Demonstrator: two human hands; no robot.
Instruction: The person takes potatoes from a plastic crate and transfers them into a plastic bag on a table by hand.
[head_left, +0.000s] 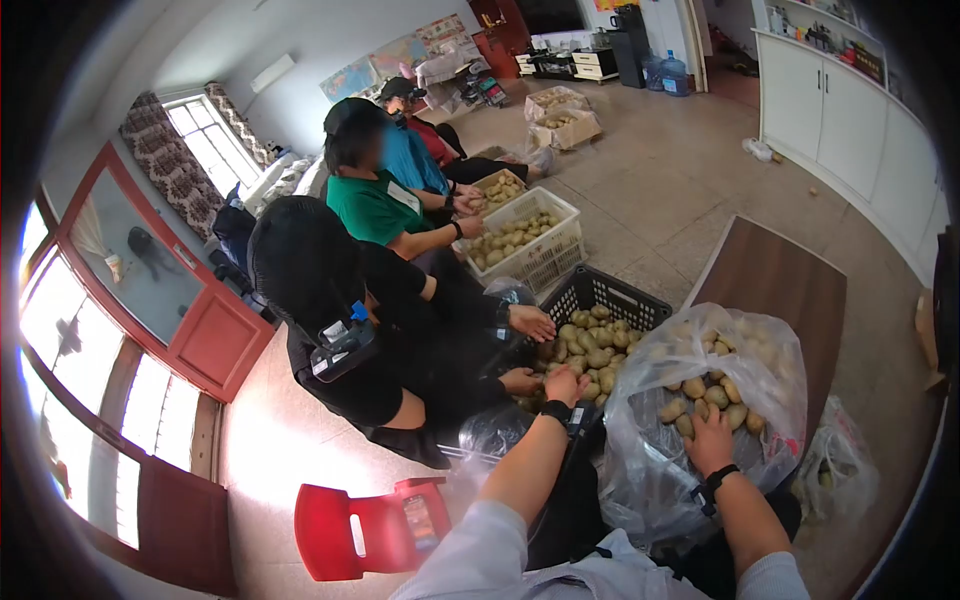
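My left hand [567,384] is over the near side of a black plastic crate [655,303] filled with potatoes [598,340]. Its fingers are curled in, and what they hold, if anything, is hidden. Inside a large clear plastic bag [640,480] on my right, my right hand [711,442] is closed around a potato [685,425] among other loose potatoes [735,400]. Both wrists wear black bands. Across the crate, a co-worker in black has one hand [532,322] spread above the potatoes and the other hand [520,381] at the crate's left edge.
A brown wooden table [770,270] stands behind the bag. Left of me is a red plastic stool [365,535]. Further co-workers sit in a row by a white crate [570,235] of potatoes. Cardboard boxes [570,130] lie beyond; another plastic bag [838,465] rests on the floor at right.
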